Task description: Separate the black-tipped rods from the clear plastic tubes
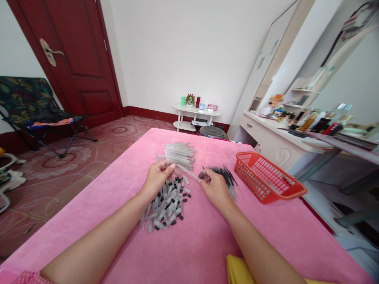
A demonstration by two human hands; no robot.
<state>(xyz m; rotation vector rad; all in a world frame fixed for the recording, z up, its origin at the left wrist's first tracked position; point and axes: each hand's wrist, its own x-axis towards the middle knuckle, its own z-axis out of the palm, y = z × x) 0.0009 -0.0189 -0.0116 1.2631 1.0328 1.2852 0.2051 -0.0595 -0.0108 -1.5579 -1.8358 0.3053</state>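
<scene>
My left hand (pixel 159 173) is closed around one end of a clear pen barrel (pixel 186 171) above a heap of grey and black pen caps (pixel 167 205). My right hand (pixel 213 185) pinches the barrel's other end, its fingers closed. A stack of clear pen barrels (pixel 180 154) lies just beyond my left hand. A bundle of black pen refills (pixel 223 174) lies right behind my right hand. All of it rests on a pink tablecloth (pixel 195 240).
A red plastic basket (pixel 268 177) sits at the table's right edge. Something yellow (pixel 237 270) lies at the near edge. A folding chair (pixel 35 110) and a dark red door (pixel 74 55) stand left; a white side table (pixel 195 114) and dresser (pixel 275 138) lie beyond.
</scene>
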